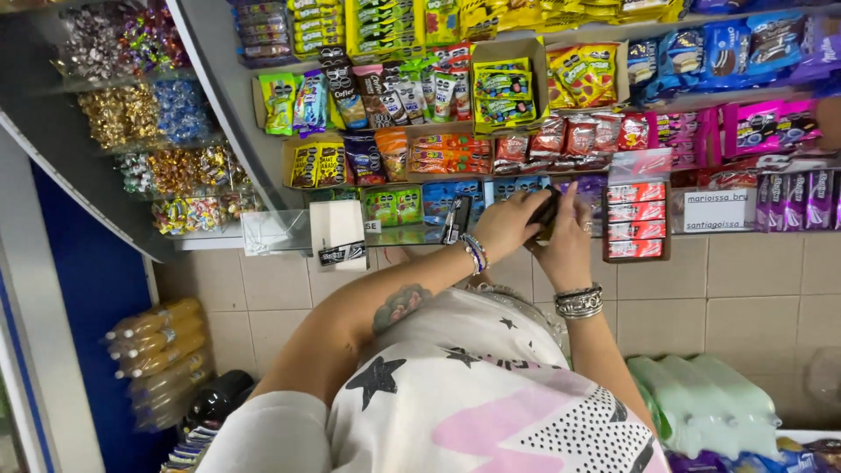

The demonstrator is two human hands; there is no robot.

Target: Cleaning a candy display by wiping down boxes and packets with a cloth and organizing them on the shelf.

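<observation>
Both hands, left (506, 224) & right (568, 247), hold dark object (547, 210) near candy shelf (455, 175).

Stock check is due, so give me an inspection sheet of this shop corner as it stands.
Surface: shelf at hand level, its racks packed with snack packets.
Job's things: small dark object held up at the shelf; its kind cannot be told.
Clutter: white box at the shelf edge; pack of yellow bottles; pack of green bottles.
Hands: left hand, beaded bracelets at the wrist, and right hand, silver bangles at the wrist, both closed on the dark object.
Cables: nothing seen.
Surroundings: wrapped sweets in clear bins, tiled wall, blue panel.
</observation>
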